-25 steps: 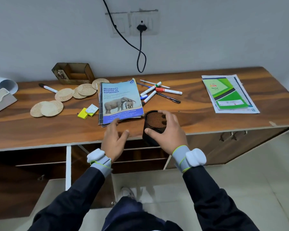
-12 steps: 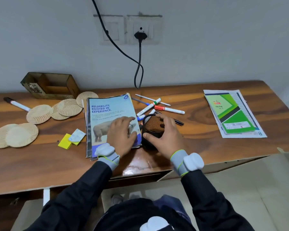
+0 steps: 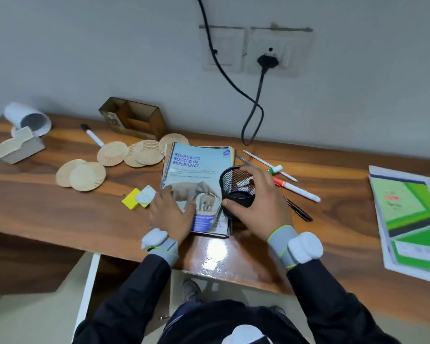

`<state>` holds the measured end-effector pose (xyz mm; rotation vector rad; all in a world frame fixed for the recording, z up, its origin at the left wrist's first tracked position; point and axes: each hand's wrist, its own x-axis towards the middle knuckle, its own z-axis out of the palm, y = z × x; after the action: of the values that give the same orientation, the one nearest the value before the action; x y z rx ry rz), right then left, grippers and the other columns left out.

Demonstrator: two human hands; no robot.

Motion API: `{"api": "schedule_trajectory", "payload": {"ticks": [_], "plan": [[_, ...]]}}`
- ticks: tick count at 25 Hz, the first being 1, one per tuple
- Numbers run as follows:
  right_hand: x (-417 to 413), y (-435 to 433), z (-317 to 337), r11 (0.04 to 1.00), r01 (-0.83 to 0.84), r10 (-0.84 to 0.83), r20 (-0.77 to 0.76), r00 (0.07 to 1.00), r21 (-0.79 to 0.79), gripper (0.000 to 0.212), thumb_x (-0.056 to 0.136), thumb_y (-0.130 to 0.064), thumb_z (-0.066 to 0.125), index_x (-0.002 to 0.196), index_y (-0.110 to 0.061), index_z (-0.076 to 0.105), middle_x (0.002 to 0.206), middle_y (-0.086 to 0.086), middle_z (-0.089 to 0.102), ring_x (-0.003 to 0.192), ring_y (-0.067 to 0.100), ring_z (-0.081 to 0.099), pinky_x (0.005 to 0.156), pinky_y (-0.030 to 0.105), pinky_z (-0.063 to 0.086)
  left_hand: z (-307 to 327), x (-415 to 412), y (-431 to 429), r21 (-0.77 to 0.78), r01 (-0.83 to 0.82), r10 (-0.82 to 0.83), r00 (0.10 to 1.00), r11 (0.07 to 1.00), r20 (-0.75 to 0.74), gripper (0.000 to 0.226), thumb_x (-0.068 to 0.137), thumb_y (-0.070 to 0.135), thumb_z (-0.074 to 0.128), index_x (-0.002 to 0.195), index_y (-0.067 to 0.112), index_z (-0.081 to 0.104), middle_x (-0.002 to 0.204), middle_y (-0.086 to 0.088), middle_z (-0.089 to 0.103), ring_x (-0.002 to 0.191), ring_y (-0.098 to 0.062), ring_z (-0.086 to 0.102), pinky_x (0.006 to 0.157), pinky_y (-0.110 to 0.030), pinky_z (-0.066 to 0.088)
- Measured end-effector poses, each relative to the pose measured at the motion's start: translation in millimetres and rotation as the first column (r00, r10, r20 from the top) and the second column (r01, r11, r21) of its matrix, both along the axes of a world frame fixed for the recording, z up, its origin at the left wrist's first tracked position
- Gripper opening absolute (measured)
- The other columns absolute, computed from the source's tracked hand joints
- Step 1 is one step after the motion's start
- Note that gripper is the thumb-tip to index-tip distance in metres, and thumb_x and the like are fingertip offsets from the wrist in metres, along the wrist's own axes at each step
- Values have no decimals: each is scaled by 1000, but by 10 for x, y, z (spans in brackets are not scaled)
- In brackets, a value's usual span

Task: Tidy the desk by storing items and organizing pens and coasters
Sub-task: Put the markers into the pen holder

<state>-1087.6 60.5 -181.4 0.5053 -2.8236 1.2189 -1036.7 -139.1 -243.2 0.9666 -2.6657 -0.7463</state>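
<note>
Change: The black mesh pen holder (image 3: pixel 236 188) had come up from the front edge of the desk (image 3: pixel 60 219). It was now further in, at the right edge of the magazine (image 3: pixel 191 170) and tilted, with its mouth turned toward the camera.
Second change: The left hand (image 3: pixel 170 212) had moved from the desk edge onto the lower part of the magazine.
Meaning for the task: The holder was probably now in reach of the loose pens, so collecting them looked like the step in hand. The coasters were not yet gathered.
Right grip: The right hand (image 3: pixel 258 207) grasped the holder, with the thumb on the near wall and the fingers curled over the far rim.
Left grip: The left hand lay flat on the magazine cover with fingers almost straight and held nothing.
Pens: A green-capped marker (image 3: pixel 274 169), a red-capped marker (image 3: pixel 298 191) and a black pen (image 3: pixel 298 212) lay on the desk just right of the holder. One more marker (image 3: pixel 93 136) lay well apart at the left. White shapes showed through the mesh, but it could not be told if they were inside or behind.
Coasters: The coasters (image 3: pixel 85 176) lay in loose overlapping groups left of the magazine, near the wooden box (image 3: pixel 134 120).
</note>
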Motion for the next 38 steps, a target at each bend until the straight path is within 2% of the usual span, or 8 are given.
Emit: {"api": "schedule_trajectory", "payload": {"ticks": [7,11,17,25,28,32,36,38], "plan": [[-123,-285,-33,992,-125,124,15,992,35,66,68,-62,71,125,-44,42,129,-17,41,110,12,54,80,29,47,11,-143,-213,110,-192,180,978,975,110,61,72,45,74,112,7,47,110,-20,57,104,-41,54,77,-41,38],[-102,-302,-124,994,-78,76,24,997,73,66,67,-65,69,124,-44,42,130,-16,42,110,12,55,76,24,41,14,-205,-349,243,-86,59,992,966,116,32,82,41,66,92,18,46,80,-4,57,90,-37,63,67,-33,40],[-74,-321,-71,998,-46,44,45,998,37,68,67,-64,68,125,-43,42,131,-15,43,113,12,54,86,33,50,105,-290,-353,108,-24,6,985,994,170,31,80,33,66,109,24,65,117,-14,54,114,-37,49,86,-41,43],[38,-270,12,999,42,-42,10,999,22,68,66,-64,68,125,-46,40,132,-17,41,115,11,51,86,26,43,368,-381,-468,359,231,-237,971,904,-29,10,83,16,62,88,20,55,81,0,63,87,-31,61,69,-35,42],[70,-162,87,995,97,-97,-37,995,9,68,64,-66,66,125,-47,41,128,-19,42,111,6,50,81,25,41,684,-453,-371,427,469,-430,882,773,-190,19,80,20,64,98,24,59,91,-1,69,88,-26,64,82,-40,49],[89,213,198,978,208,-207,-96,974,-1,68,66,-57,72,126,-38,46,122,-13,47,111,11,54,89,29,47,1134,-625,113,524,728,-653,662,443,-369,34,74,17,62,106,5,56,96,-18,67,85,-31,63,84,-47,50],[195,745,317,936,352,-347,-129,929,17,65,67,-52,70,126,-35,50,122,-6,50,109,18,56,89,39,50,1327,-688,957,582,784,-727,527,215,-441,26,70,13,62,95,10,57,75,3,63,67,-11,57,64,-27,46],[297,1061,348,904,427,-422,-123,898,22,63,68,-49,70,126,-34,50,123,-3,49,111,20,55,90,40,50,1318,-654,1380,554,816,-792,445,167,-418,22,68,15,59,89,22,57,75,10,63,69,-11,57,68,-32,48]]}}
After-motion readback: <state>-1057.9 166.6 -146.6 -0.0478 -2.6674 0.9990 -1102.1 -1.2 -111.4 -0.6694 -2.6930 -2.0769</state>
